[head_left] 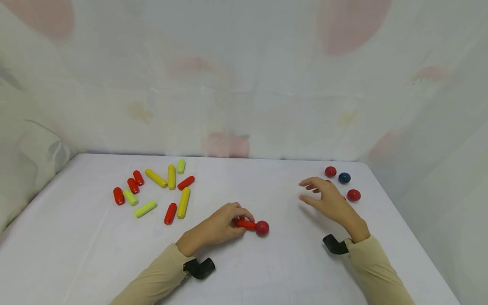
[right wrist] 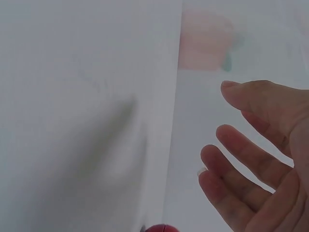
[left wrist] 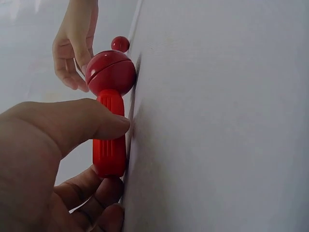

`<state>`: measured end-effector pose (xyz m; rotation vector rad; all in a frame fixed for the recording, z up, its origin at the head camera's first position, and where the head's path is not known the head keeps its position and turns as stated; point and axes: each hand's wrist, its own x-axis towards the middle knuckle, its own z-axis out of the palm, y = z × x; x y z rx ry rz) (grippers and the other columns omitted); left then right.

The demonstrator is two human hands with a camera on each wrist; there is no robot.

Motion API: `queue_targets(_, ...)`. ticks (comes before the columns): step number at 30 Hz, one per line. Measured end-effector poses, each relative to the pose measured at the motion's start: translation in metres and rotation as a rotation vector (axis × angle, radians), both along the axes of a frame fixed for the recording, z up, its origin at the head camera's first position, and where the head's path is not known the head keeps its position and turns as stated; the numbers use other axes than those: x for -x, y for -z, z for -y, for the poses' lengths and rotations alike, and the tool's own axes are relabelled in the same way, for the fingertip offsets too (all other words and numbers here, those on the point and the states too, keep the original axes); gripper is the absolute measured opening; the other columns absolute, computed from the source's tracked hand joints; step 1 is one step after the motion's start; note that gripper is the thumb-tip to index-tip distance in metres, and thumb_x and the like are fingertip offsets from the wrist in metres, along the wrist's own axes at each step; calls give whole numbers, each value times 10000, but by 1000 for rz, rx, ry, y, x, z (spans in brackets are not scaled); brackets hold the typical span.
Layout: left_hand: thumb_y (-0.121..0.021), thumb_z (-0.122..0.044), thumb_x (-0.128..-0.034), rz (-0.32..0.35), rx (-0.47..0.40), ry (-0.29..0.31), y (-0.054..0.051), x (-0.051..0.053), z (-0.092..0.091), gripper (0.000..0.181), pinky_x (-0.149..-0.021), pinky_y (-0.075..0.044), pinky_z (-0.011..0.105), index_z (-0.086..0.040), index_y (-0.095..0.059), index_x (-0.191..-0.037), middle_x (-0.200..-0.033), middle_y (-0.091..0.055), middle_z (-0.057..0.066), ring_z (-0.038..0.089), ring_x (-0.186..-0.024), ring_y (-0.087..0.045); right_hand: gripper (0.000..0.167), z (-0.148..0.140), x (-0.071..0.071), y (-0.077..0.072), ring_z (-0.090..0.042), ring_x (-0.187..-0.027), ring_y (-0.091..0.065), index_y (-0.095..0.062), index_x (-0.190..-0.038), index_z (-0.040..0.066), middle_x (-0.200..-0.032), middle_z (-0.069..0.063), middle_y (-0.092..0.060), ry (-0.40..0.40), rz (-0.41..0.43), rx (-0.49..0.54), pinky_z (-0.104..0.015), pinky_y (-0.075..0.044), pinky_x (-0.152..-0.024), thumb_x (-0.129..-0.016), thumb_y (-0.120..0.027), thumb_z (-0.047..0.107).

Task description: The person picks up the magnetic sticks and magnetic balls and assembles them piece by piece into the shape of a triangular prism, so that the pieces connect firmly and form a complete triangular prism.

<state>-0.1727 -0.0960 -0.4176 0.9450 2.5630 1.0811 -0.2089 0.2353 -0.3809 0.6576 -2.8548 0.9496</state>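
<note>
My left hand pinches a red rod between thumb and fingers, low over the white table. A red ball joins the rod's right end; in the left wrist view the ball sits at the far end of the ribbed rod, with the thumb across the rod. My right hand is held above the table beside the loose balls, fingers parted and slightly bent, holding nothing. In the right wrist view the right hand has a gap between thumb and fingers, and a red ball shows at the bottom edge.
At the left lie several red rods, yellow rods and light green rods. Red balls and a dark blue ball lie at the right, some partly hidden by my right hand. A patterned cloth hangs behind the table.
</note>
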Motion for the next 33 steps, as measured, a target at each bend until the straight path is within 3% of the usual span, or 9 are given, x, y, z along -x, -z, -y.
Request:
queue_targets(11,-662,-5,-872,-9,8,0,0,-1,1,336,-817,-433,245,-214,-730,-1126,-1027,-573,-16,140,-999,-476,370,-19,5,-6,-400,-1193,-564,-609,-1228,27,-1238,-226,-633,122,-29,-8,-593,-457,-1011,-892,-727,129)
queue_targets(18,-716,-115,-886,21,24,-20,0,0,1,267,-814,-450,242,-221,-709,-1131,-1043,-565,-46,125,-1007,-473,365,-31,9,-3,-403,-1204,-523,-607,-1221,5,-1259,-225,-610,160,-48,-21,-612,-420,-1011,-897,-723,130)
queue_targets(24,-752,-175,-876,51,18,-14,0,0,1,216,-784,-455,242,-224,-707,-1081,-967,-564,-64,124,-973,-478,392,-38,11,0,-430,-1296,-461,-590,-1244,-5,-1335,-250,-550,171,-15,-29,-633,-362,-1067,-903,-717,140)
queue_targets(33,-770,-250,-861,44,45,4,0,2,0,255,-681,-435,215,-222,-672,-1094,-809,-556,-99,85,-791,-503,470,-45,12,3,-450,-1322,-418,-547,-1317,4,-1410,-266,-479,167,83,-50,-671,-361,-1058,-922,-701,207)
